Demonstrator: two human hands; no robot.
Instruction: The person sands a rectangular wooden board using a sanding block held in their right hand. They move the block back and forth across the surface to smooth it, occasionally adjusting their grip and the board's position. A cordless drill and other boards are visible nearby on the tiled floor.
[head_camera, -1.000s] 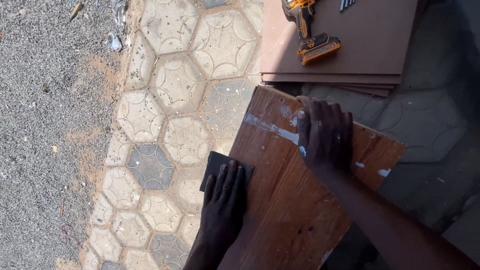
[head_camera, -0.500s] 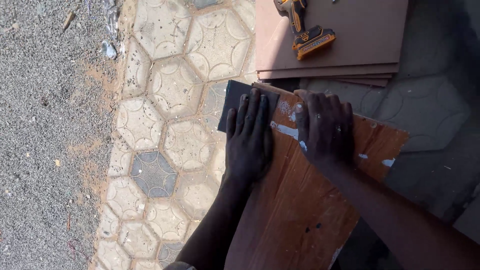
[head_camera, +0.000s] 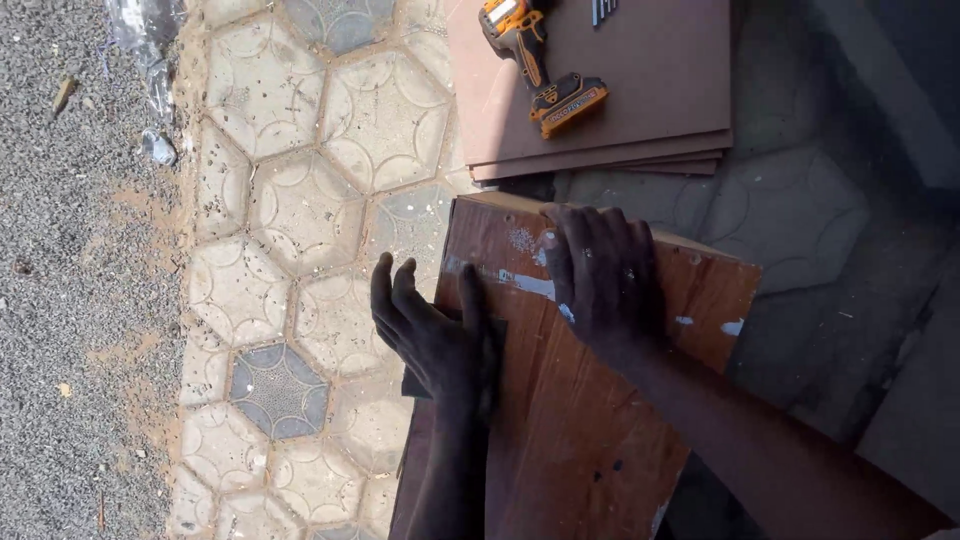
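Sanding the left edge of the wooden board (head_camera: 590, 400), tilted over the paving. Left hand (head_camera: 435, 335), fingers nearly straight, pressing a dark sanding pad (head_camera: 492, 345); right hand (head_camera: 600, 275) spread flat, steadying. Needing steady pressure along the edge.

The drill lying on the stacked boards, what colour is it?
The drill is orange-yellow with black parts, seen in the head view, the only one.

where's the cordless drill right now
In the head view the orange and black cordless drill lies at the top centre on a stack of flat brown boards, beyond the reddish wooden panel.
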